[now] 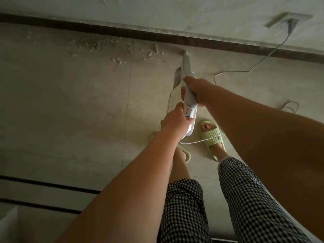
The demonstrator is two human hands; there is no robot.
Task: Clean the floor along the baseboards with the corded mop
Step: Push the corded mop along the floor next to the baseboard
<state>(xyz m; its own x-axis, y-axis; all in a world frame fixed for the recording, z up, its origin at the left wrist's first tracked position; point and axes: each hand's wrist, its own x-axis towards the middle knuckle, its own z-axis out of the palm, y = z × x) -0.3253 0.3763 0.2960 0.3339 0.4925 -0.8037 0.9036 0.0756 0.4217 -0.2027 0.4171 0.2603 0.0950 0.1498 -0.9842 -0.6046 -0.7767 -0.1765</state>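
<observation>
Head view shows both hands gripping the white mop (188,95): the right hand (199,91) is wrapped round the handle higher along it, and the left hand (172,121) curls round the end just below. Beyond the hands the mop slants down to the floor (70,102), its tip touching the dark baseboard (122,33), with crumbs (105,46) scattered left of it. Its cord (263,64) runs right of the hands up to a wall socket (287,20).

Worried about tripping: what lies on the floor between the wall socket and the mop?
In the head view, only the white cord runs down from the wall socket, looping over bare tile toward the mop.
</observation>
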